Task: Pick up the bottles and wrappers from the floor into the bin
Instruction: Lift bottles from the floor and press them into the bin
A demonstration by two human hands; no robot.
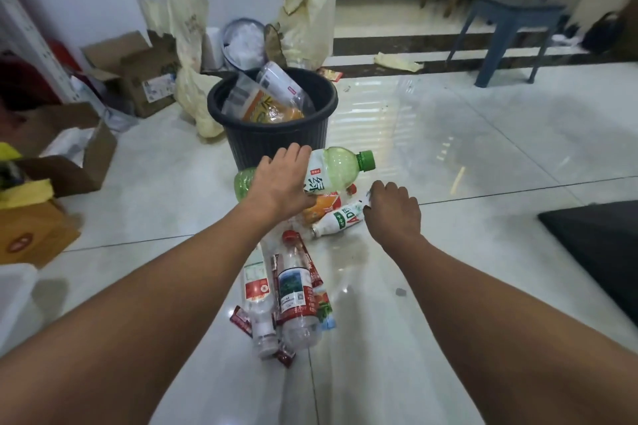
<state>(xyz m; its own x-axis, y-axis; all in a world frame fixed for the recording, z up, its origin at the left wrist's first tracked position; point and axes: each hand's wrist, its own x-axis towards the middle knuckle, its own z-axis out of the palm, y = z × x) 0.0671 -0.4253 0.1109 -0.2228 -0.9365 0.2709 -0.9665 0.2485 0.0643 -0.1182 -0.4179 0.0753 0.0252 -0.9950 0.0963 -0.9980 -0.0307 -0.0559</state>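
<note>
Our left hand (pixel 279 179) reaches forward with its fingers wrapped over the middle of the green bottle (pixel 336 167), gripping it; the bottle lies crosswise with its green cap pointing right, just in front of the black bin (pixel 272 143). We cannot tell whether it has left the floor (pixel 483 155). Our right hand (pixel 393 210) has its back to us and its fingers curled down over the bottom end of the small white bottle (pixel 340 219), pinching it; that bottle lies tilted on the floor, neck toward us.

We count five bottles outside the bin: the green one, the white one, an orange bottle (pixel 322 203) lying between and partly under them, and two clear ones nearer us, the red-capped bottle (pixel 293 290) and the white-capped bottle (pixel 257 307), side by side and touching. Around those two lie at least four wrappers, among them a red sachet (pixel 241 317) and a coloured wrapper (pixel 322 304).

The bin stands toward the floor's far edge, near the wall. Inside it we see one clear bottle (pixel 278 81) leaning on the rim and an orange packet (pixel 264 105).

A blue stool (pixel 511 31) stands at the far right, and a cardboard box (pixel 138 76) at the far left.
</note>
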